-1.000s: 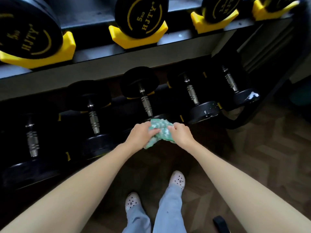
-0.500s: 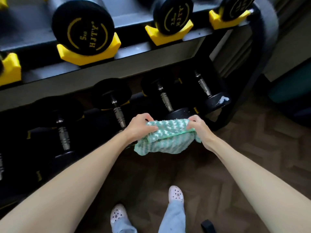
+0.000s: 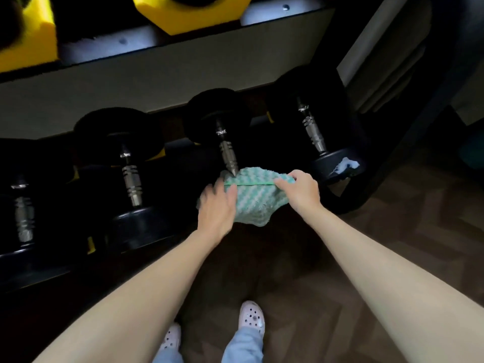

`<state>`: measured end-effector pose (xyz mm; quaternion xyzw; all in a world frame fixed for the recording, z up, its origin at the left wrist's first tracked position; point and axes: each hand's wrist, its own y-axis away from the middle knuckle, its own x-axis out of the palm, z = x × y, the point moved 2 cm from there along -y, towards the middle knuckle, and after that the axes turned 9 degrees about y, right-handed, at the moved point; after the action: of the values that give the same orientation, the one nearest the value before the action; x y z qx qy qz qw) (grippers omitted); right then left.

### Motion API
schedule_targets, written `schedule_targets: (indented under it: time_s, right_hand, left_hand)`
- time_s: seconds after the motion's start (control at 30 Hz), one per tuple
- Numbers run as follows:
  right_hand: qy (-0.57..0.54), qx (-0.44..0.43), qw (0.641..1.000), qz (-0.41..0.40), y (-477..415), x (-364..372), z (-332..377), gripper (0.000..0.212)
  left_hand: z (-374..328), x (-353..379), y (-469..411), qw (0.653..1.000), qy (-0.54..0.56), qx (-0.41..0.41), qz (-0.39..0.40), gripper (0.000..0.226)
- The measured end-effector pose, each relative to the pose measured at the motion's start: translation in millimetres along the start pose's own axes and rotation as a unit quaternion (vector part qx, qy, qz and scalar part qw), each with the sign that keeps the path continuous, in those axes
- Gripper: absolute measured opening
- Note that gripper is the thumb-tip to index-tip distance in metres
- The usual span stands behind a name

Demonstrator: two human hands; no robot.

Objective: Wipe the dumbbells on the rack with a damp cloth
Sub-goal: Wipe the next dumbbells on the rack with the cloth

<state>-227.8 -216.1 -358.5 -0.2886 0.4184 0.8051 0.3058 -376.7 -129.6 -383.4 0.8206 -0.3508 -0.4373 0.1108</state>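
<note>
My left hand (image 3: 216, 208) presses flat on the cloth (image 3: 254, 205), my right hand (image 3: 301, 192) pinches its edge over one dumbbell (image 3: 227, 153), and I think most wiping is left.

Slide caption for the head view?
Left hand presses, right hand pinches a green cloth over a lower-rack dumbbell.

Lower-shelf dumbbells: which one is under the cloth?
The second dumbbell from the right: the green cloth drapes its near head, with the left hand and right hand on it. The others' near heads are uncovered.
</note>
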Motion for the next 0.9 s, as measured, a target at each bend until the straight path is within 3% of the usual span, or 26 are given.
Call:
schedule_targets:
  time_s: [0.03, 0.1, 0.2, 0.33, 0.43, 0.6, 0.73, 0.9]
  right_hand:
    - [-0.013, 0.007, 1.000, 0.015, -3.6, 0.3, -4.3, 0.019]
    - [-0.042, 0.023, 0.998, 0.029, -7.6, 1.4, -11.0, 0.018]
    - [-0.082, 0.039, 0.996, 0.010, -7.3, -0.8, -20.7, 0.020]
    - [-0.124, 0.060, 0.990, -0.011, -0.8, -1.5, -33.2, 0.032]
    - [-0.147, 0.086, 0.985, -0.012, -0.7, -1.4, -46.6, 0.038]
    - [-0.173, 0.110, 0.979, -0.017, -7.1, 1.8, -61.6, 0.038]
    - [-0.200, 0.115, 0.973, -0.029, -13.2, 7.6, -64.7, 0.036]
    - [-0.239, 0.100, 0.966, -0.010, -4.0, 17.1, -51.9, 0.028]
  left_hand:
    - [-0.8, 3.4, -1.0, 1.000, 0.001, 0.004, -0.016, 0.056]
    - [-8.8, 10.3, -1.5, 0.992, -0.099, 0.056, -0.052, 0.060]
    - [-32.5, 25.4, -4.7, 0.958, -0.264, 0.108, -0.023, 0.057]
    - [-59.1, 45.2, -10.0, 0.878, -0.426, 0.205, -0.069, 0.057]
    - [-73.8, 66.7, -21.1, 0.840, -0.504, 0.203, -0.010, 0.056]
    - [-94.6, 97.7, -35.3, 0.730, -0.646, 0.213, 0.064, 0.057]
    - [-91.8, 97.1, -42.9, 0.734, -0.640, 0.209, 0.088, 0.052]
    - [-76.5, 70.5, -34.9, 0.818, -0.514, 0.256, 0.014, 0.057]
